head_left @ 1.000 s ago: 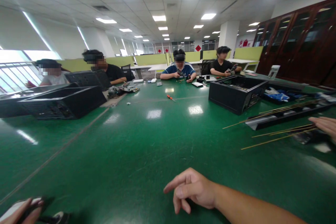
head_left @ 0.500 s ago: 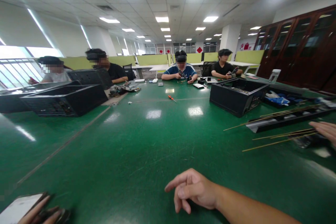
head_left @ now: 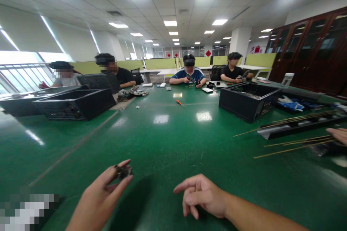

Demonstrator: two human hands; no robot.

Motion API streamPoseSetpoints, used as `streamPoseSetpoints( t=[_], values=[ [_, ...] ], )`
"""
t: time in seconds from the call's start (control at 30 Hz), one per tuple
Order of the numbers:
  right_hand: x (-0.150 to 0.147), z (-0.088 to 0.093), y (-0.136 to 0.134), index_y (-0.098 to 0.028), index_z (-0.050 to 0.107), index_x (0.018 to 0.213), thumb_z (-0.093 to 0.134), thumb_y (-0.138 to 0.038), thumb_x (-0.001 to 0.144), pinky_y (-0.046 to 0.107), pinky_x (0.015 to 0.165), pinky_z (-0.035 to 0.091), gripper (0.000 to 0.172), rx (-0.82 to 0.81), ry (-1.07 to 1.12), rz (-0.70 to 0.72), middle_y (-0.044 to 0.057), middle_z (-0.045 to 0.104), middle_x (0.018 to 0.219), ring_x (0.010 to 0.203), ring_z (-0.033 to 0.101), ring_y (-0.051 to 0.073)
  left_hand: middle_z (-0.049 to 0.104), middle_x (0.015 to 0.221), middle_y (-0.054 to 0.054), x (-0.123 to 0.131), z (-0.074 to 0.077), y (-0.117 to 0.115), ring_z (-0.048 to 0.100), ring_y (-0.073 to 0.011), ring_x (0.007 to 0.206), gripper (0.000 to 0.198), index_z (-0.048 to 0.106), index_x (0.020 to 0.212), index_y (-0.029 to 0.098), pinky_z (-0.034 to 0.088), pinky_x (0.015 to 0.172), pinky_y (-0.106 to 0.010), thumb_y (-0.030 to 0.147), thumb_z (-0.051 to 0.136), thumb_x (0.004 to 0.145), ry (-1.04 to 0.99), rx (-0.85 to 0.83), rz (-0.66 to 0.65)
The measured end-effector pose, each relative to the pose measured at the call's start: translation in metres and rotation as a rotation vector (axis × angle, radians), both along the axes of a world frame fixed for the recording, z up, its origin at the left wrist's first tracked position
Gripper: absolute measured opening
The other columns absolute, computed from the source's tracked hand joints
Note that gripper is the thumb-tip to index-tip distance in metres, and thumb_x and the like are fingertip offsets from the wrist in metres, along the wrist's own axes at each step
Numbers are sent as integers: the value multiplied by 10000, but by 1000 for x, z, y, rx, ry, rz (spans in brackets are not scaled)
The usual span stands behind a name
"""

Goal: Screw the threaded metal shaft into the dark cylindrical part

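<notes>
My left hand (head_left: 104,191) is raised over the green tabletop (head_left: 151,144), with thumb and fingers closed on a small dark, shiny object (head_left: 124,171); its kind is not clear. To the right, my right hand (head_left: 202,193) hovers above or rests on the table, its index finger stretched out and the other fingers loosely curled. Nothing is in it. In the lower left corner lies a flat, dark-edged thing with a light, blurred-out face (head_left: 29,211), apart from my left hand.
An orange screwdriver (head_left: 179,102) lies mid-table. Black computer cases (head_left: 76,105) (head_left: 245,103) stand left and right. Thin brass-coloured rods (head_left: 292,148) and a metal channel (head_left: 271,131) lie at right, near another person's hand (head_left: 338,135). Several people sit across the table.
My left hand has moved from beside the light-faced flat thing up and right, carrying the small dark object. My right hand keeps nearly the same pose. The view has shifted slightly.
</notes>
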State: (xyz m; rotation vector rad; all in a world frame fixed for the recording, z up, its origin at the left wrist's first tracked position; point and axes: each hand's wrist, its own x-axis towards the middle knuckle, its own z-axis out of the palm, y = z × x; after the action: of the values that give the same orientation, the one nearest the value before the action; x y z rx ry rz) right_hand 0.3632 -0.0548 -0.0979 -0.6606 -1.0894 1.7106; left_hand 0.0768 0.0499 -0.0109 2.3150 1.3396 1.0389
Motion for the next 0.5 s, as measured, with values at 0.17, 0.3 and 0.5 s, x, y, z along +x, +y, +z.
streamPoseSetpoints(
  t=[0.17,0.3,0.5],
  values=[
    [18,2,5,-134,548,1295,758,-356,738,199,436,378,636,38,-252,-388,-42,628,643,443,495,87,745,1070,-48,110,-13,-18,728,-200,892,558,549,1361,256,607,830,-332,281,674,818,-51,-97,-330],
    [27,3,10,-164,519,1250,694,-275,729,190,420,365,561,41,-288,-450,-58,602,645,438,473,85,762,996,-37,139,-45,-20,724,-204,912,524,602,1252,227,588,859,-344,189,728,746,-193,-182,-356],
    [20,1,8,-185,485,1255,669,-208,743,189,457,414,545,58,-314,-410,-57,558,700,526,457,87,744,904,-26,128,-52,-18,684,-200,877,312,740,1011,259,562,802,-334,122,758,731,-202,-116,-492]
  ],
)
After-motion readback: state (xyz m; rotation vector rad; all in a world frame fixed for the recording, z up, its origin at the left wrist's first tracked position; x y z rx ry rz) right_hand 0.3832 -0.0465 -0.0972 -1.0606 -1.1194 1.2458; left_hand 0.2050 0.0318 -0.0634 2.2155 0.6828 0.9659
